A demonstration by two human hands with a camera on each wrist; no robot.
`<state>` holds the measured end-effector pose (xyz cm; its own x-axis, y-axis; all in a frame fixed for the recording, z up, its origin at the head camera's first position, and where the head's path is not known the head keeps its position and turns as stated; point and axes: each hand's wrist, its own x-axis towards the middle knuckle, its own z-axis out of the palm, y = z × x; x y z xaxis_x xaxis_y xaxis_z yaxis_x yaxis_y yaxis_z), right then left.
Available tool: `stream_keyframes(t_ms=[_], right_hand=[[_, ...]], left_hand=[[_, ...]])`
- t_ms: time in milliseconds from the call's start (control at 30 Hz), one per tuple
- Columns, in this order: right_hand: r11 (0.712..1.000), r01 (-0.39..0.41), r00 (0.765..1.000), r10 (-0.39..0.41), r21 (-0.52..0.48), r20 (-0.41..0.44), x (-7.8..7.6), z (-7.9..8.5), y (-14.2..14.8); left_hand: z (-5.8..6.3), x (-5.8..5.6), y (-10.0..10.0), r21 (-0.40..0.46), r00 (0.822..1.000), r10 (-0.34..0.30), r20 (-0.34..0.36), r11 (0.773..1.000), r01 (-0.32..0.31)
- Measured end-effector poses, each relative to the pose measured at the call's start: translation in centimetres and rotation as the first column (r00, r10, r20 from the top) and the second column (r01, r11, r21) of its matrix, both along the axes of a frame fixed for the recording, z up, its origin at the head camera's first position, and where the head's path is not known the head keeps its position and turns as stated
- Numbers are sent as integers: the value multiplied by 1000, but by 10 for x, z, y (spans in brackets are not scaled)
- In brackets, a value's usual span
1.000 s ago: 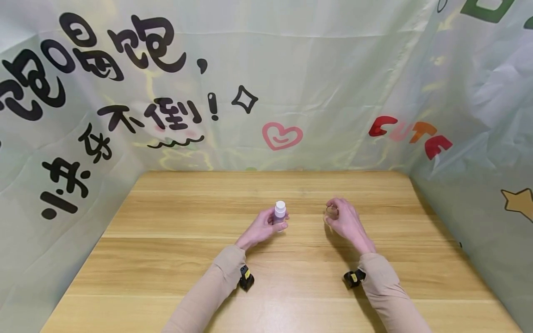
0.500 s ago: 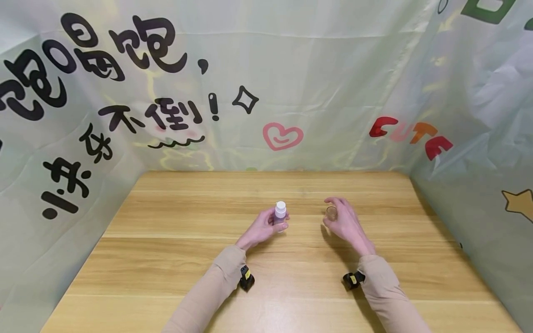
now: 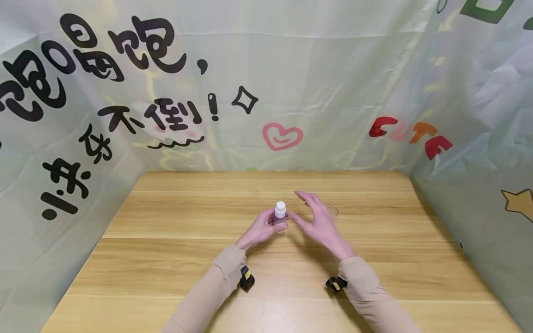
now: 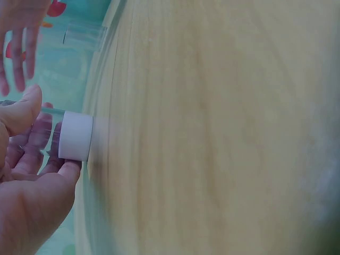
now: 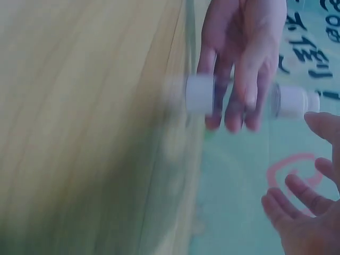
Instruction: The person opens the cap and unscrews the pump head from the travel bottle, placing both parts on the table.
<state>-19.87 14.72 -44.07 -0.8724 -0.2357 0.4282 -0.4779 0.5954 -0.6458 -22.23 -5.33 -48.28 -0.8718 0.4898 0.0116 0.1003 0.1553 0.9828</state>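
A small clear bottle [image 3: 280, 212] with a white nozzle top [image 5: 293, 102] and a white base [image 4: 76, 136] stands upright in my left hand [image 3: 261, 227]. The left thumb and fingers curl round its clear middle, close over the table. Just right of the bottle is my right hand [image 3: 318, 223], its fingers spread and holding nothing. In the right wrist view, a right fingertip is right by the white top. A clear round cap [image 3: 332, 211] stands on the table behind the right hand; in the left wrist view it shows as a see-through cylinder [image 4: 85, 37].
The wooden table [image 3: 187, 273] reaches back to a printed cloth [image 3: 333, 78] that hangs behind it and on both sides. A black wrist camera [image 3: 247, 279] sits on the left sleeve, another camera [image 3: 335, 285] on the right.
My right hand has let go of the clear cap on the table and moved left toward the bottle, fingers opening. The left hand and bottle have stayed in place.
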Motion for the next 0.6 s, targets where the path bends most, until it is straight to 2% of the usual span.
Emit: stream_keyframes(t_ms=[133,267,467,600], right_hand=[[997,-69,996,67,-43,-53,0,0,-15],[993,-100,991,94,-58,-98,0,-1,-28],[997,-71,992,68,-27,-106,0,-4,-40],[998,-55,992,51,-31,-113,1,-5,-45]], left_hand=[[1,1,-1,-9,1000,-3,-16,1000,2],[1,1,-1,2,999,-4,-34,1000,4],[0,1,-1,32,999,-4,-45,999,5],[0,1,-2,40,1000,-6,-27,999,7]])
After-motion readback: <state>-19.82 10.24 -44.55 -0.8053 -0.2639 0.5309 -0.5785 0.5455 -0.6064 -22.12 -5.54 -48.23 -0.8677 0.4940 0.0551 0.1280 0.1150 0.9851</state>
